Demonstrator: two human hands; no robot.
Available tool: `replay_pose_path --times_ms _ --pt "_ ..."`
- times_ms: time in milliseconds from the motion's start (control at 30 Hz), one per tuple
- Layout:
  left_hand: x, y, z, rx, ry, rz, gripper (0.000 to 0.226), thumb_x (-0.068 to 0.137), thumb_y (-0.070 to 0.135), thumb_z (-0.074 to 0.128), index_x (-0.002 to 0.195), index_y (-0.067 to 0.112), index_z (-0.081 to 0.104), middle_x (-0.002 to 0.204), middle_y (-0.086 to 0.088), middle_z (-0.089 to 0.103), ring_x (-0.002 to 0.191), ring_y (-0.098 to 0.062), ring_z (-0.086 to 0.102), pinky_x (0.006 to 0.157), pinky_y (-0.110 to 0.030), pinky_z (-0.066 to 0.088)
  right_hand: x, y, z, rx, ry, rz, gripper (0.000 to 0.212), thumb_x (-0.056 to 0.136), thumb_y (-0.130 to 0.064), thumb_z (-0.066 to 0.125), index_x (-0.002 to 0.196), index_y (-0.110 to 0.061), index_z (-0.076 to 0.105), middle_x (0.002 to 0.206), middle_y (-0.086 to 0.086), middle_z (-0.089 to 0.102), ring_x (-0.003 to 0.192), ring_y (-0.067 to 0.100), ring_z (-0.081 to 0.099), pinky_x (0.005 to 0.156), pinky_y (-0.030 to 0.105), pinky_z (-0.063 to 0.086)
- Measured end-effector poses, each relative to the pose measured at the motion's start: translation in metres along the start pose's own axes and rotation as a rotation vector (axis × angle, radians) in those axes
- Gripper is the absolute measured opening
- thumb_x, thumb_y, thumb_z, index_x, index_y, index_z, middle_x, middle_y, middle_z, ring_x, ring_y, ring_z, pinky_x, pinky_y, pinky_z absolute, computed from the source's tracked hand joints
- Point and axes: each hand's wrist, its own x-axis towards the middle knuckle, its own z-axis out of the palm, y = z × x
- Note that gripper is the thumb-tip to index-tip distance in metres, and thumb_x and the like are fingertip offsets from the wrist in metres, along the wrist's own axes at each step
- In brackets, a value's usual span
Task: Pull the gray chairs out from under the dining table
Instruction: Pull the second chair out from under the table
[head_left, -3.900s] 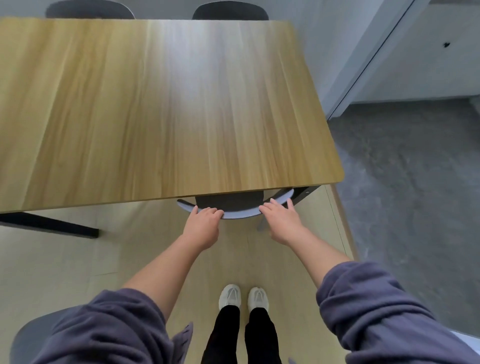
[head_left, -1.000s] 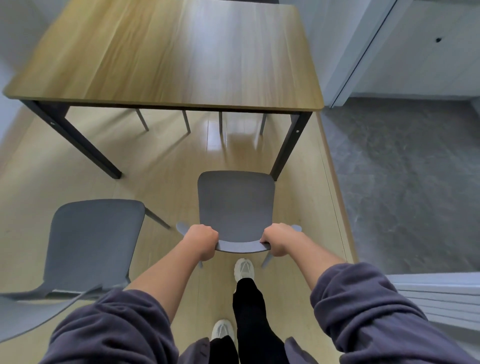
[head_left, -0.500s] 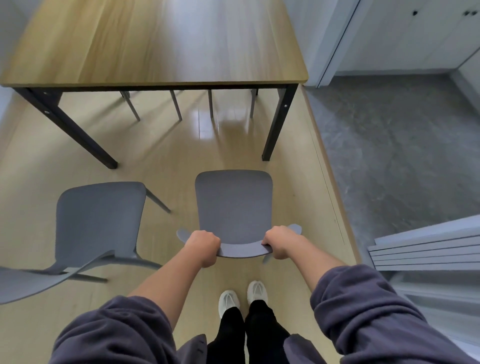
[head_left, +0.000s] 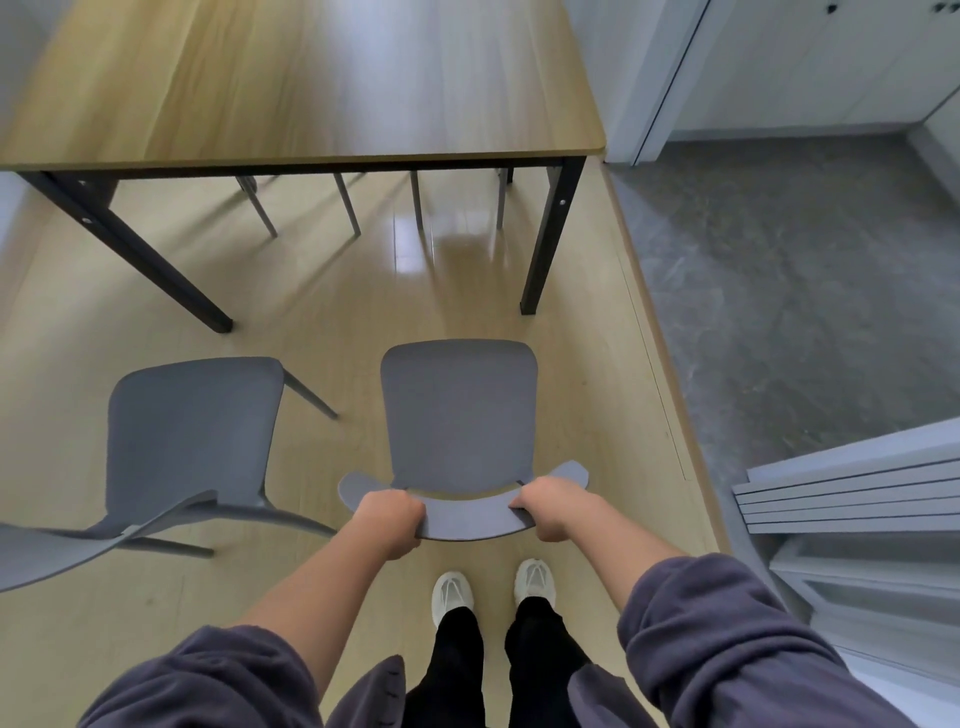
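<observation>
1. Nearest, at 6 o'clock: white sneakers (head_left: 492, 590) planted side by side just behind the chair. Looks like a stance for hauling straight back.
2. Left hand (head_left: 390, 522) and right hand (head_left: 551, 508) are both curled tight around the curved top rail of the gray plastic moulded chair (head_left: 460, 415), one at each end. My read: a symmetric grip so the chair tracks straight and doesn't yaw.
3. That chair stands at 12 o'clock from the feet, seat facing the table, fully clear of the tabletop edge, on the pale wood-look floor (head_left: 322, 322).
4. A second gray plastic chair (head_left: 187, 431) sits at 10 o'clock, also clear of the table, angled slightly, well apart from the first. Likely parked aside to leave walking room.
5. Farther, at 12 o'clock: the oak-veneer tabletop on black metal legs (head_left: 311, 93). Thin gray chair legs (head_left: 348, 205) show under its far side, so I judge more chairs are tucked in there and the task is only partly done.
6. At 2 o'clock: gray speckled floor, white wall panels. Not relevant.
</observation>
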Motion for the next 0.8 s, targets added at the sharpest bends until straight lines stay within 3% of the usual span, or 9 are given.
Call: replay_pose_path --times_ms 100,167,300,433,567,700,800 --pt "0.000 0.003 -0.023 -0.030 -0.166 0.023 0.040 0.084 0.033 0.066 0.118 0.014 0.059 0.118 -0.005 0.062 0.109 -0.025 0.060 0.081 -0.033 0.047 -0.004 0.014 -0.012 0.009 -0.052 -0.024 0.016 0.077 0.003 0.049 0.075 -0.013 0.050 0.080 0.005 0.050 0.081 0.026 0.048 0.049 0.027 0.030" --pt "0.005 0.007 -0.035 -0.034 -0.263 0.026 0.050 0.078 0.038 0.072 0.120 0.013 0.060 0.119 -0.005 0.062 0.107 -0.025 0.059 0.080 -0.034 0.047 -0.007 0.029 -0.019 0.022 -0.088 -0.015 0.015 0.077 -0.003 0.055 0.086 -0.013 0.060 0.088 0.004 0.056 0.081 0.026 0.051 0.053 0.026 0.035" --pt "0.018 0.019 -0.048 -0.078 -0.332 0.015 0.050 0.069 0.043 0.076 0.110 0.016 0.067 0.111 -0.002 0.068 0.092 -0.023 0.063 0.077 -0.036 0.051 -0.013 0.060 -0.022 -0.014 -0.062 -0.043 0.017 0.079 -0.007 0.052 0.090 -0.016 0.062 0.088 0.003 0.056 0.081 0.027 0.050 0.055 0.029 0.037" --pt "0.019 0.044 -0.050 -0.082 -0.334 -0.040 0.059 0.076 0.034 0.074 0.129 0.016 0.055 0.128 -0.004 0.058 0.116 -0.026 0.057 0.089 -0.037 0.048 -0.013 0.083 -0.021 -0.098 -0.017 -0.133 0.026 0.083 -0.008 0.052 0.103 -0.018 0.063 0.097 0.006 0.060 0.086 0.026 0.049 0.066 0.031 0.035" --pt "0.018 0.057 -0.055 -0.035 -0.375 -0.086 0.051 0.085 0.022 0.069 0.132 0.012 0.052 0.136 -0.006 0.055 0.124 -0.027 0.053 0.092 -0.034 0.044 -0.007 0.084 -0.024 -0.198 -0.022 -0.206 0.016 0.083 -0.005 0.051 0.087 -0.020 0.053 0.089 0.003 0.051 0.082 0.026 0.047 0.066 0.032 0.037" --pt "0.010 0.072 -0.062 0.063 -0.364 -0.099 0.037 0.093 0.015 0.055 0.130 0.011 0.054 0.136 -0.008 0.055 0.124 -0.029 0.053 0.102 -0.039 0.045 0.002 0.083 -0.017 -0.269 -0.013 -0.233 0.018 0.081 -0.001 0.053 0.081 -0.019 0.050 0.087 0.005 0.050 0.081 0.027 0.049 0.066 0.032 0.040" --pt "0.005 0.075 -0.064 0.067 -0.321 -0.097 0.037 0.094 0.013 0.051 0.131 0.010 0.053 0.136 -0.009 0.055 0.125 -0.028 0.052 0.100 -0.037 0.044 0.006 0.086 -0.024 -0.288 -0.038 -0.276 0.020 0.078 -0.001 0.055 0.069 -0.017 0.047 0.073 0.005 0.046 0.077 0.028 0.050 0.059 0.030 0.038"
